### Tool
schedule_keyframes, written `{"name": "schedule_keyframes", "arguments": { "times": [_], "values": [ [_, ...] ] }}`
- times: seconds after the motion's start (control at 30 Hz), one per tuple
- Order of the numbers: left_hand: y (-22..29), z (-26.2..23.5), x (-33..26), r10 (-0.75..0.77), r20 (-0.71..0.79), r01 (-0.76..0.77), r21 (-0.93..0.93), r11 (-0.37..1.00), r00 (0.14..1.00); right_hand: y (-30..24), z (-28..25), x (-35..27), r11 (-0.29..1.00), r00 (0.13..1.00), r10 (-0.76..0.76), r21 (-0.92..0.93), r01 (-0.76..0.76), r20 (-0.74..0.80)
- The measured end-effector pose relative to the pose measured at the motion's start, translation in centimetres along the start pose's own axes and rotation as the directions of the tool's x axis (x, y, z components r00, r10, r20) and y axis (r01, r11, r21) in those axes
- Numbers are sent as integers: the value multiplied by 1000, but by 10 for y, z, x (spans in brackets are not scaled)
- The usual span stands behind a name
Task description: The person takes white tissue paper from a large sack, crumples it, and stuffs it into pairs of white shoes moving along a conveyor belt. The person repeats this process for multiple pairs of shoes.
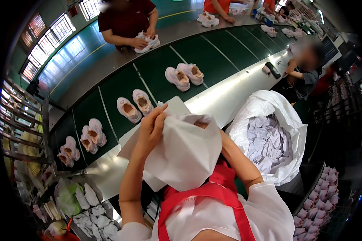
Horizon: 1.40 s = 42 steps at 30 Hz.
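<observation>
A large white sheet of paper is bunched up in front of my chest. At its upper left edge my left hand is closed on it, fingers bent over the edge. My right hand reaches in from the right and is mostly covered by the curled paper, so its fingers are hidden. More white sheets lie flat on the metal ledge just behind and under the held one. Nearest beyond my left hand, a pair of pale pink sneakers sits on the green conveyor belt.
More sneaker pairs line the belt. A white sack of crumpled paper stands at my right, above a rack of pale pink pieces. Crumpled paper fills a tray at lower left. Co-workers stand across the belt.
</observation>
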<state>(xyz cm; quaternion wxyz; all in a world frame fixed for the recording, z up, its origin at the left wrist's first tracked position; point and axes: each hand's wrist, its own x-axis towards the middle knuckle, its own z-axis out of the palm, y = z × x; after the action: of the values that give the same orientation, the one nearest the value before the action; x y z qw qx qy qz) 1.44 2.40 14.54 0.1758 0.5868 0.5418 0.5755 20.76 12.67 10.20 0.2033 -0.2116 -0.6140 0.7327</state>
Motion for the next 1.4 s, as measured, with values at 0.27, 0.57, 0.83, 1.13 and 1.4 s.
{"name": "schedule_keyframes", "arguments": {
  "times": [0.27, 0.57, 0.83, 1.13, 1.4],
  "values": [
    [33, -60, -17, 138, -284, 106, 699, 707, 949, -47, 20, 7, 749, 837, -512, -577, 326, -193],
    [39, -28, -50, -220, -312, 105, -347, 932, 924, -16, 92, 4, 874, 916, -270, -324, 362, 295],
    [16, -19, -37, -461, -209, 397, -286, 872, 863, 4, 76, 27, 976, 892, 219, -90, -200, 395],
    [-3, -10, -93, -619, 111, 594, 190, 781, 778, -22, 53, 30, 998, 995, 11, -59, -5, 100],
    [-22, -47, -109, -685, 491, 423, -860, -283, 539, -45, 70, 7, 170, 444, -746, -503, 847, 496]
  ]
}}
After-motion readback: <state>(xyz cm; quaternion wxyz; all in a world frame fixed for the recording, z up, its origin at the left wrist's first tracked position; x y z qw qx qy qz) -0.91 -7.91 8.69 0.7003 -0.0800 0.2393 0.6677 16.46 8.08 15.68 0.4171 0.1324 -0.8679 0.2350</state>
